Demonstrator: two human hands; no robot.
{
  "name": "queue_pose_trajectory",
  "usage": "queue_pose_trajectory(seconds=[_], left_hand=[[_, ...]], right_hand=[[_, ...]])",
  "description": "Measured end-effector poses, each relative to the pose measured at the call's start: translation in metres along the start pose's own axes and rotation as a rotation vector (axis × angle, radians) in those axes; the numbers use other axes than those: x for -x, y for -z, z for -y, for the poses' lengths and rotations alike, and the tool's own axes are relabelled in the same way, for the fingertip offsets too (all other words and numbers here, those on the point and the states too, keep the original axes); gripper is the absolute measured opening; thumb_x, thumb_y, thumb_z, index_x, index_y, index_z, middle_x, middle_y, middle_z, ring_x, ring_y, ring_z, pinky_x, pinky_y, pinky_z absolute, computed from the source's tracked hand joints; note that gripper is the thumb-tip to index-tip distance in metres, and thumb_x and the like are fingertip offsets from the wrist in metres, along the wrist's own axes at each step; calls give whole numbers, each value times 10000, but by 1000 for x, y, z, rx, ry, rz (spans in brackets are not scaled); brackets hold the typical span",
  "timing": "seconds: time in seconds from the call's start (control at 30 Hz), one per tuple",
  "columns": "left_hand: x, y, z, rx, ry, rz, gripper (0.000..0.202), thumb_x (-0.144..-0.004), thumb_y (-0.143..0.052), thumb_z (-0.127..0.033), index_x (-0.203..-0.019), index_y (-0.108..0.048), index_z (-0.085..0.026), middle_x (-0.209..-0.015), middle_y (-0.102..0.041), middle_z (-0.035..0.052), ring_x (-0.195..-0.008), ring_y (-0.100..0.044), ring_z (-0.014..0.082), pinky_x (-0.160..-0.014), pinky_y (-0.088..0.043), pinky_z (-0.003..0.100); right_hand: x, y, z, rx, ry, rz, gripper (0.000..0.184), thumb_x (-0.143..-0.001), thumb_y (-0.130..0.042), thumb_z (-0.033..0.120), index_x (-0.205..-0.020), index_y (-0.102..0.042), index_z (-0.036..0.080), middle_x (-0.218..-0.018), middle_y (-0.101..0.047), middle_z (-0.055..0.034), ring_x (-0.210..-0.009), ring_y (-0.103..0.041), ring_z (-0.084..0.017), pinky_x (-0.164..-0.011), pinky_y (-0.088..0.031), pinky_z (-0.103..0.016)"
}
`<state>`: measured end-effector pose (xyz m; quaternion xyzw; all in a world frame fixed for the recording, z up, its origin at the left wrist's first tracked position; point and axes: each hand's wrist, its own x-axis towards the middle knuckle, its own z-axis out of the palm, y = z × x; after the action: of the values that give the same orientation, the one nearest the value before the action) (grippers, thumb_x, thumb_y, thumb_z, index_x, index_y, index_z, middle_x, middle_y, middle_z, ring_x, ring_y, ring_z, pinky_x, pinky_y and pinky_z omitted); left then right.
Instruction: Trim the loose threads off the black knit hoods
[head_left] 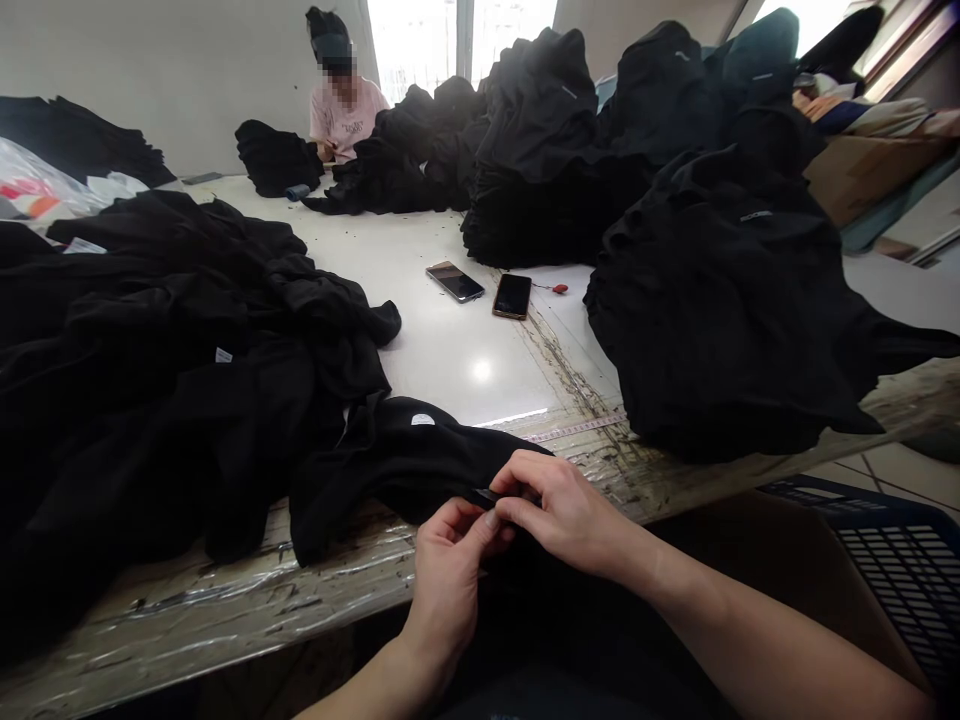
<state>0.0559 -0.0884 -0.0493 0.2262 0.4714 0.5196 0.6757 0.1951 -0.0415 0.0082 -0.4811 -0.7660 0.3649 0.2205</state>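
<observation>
A black garment (pixel 442 450) with a white label near its top edge lies across the front edge of the table, part of it drawn down toward me. My left hand (pixel 450 570) is closed, thumb and fingers pinching the garment's edge from below. Close against it, my right hand (pixel 555 505) grips the same edge from the right, its fingertips meeting the left thumb. A small dark strip shows between the fingers; I cannot make out what it is. Folds of black cloth hang below both hands.
A loose heap of black garments (pixel 172 310) covers the table's left side. Tall stacks of black garments (pixel 720 300) stand at right and behind. Two phones (pixel 455 282) and a tape measure (pixel 577 428) lie mid-table. A blue basket (pixel 892 560) sits lower right. Another person (pixel 349 110) is across the table.
</observation>
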Motion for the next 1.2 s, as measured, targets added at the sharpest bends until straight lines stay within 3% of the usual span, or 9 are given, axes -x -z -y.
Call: queue_pose_trajectory(seconds=[0.27, 0.43, 0.63, 1.2], left_hand=[[2, -2, 0, 32, -4, 24, 199, -684, -780, -267, -771, -684, -116, -728, -651, 30, -673, -598, 111, -659, -502, 210], [2, -1, 3, 78, 6, 37, 190, -678, -786, -243, -788, -688, -122, -727, -659, 27, -647, -601, 102, -646, -501, 205], [3, -1, 5, 91, 20, 33, 188, -675, -788, -241, -777, -684, -122, -727, -667, 30, -625, -617, 107, -633, -505, 214], [1, -1, 7, -14, 50, 13, 225, -664, -793, -256, -749, -656, -98, -651, -667, 40, -600, -617, 122, -601, -484, 217]], right_hand=[[-6, 5, 9, 35, -12, 49, 84, -750, -633, 143, -819, -656, 185, -844, -567, -12, -740, -541, -126, -673, -439, -250], [-9, 8, 6, 7, -3, 96, 79, -716, -652, 129, -774, -661, 183, -778, -588, -3, -712, -553, -125, -641, -444, -237], [-14, 14, 4, -78, -91, 152, 94, -703, -650, 147, -790, -629, 174, -699, -614, 13, -642, -577, -123, -572, -440, -226], [-18, 14, 10, 178, 73, 191, 71, -717, -643, 132, -776, -632, 168, -810, -579, -19, -749, -520, -143, -694, -420, -271]])
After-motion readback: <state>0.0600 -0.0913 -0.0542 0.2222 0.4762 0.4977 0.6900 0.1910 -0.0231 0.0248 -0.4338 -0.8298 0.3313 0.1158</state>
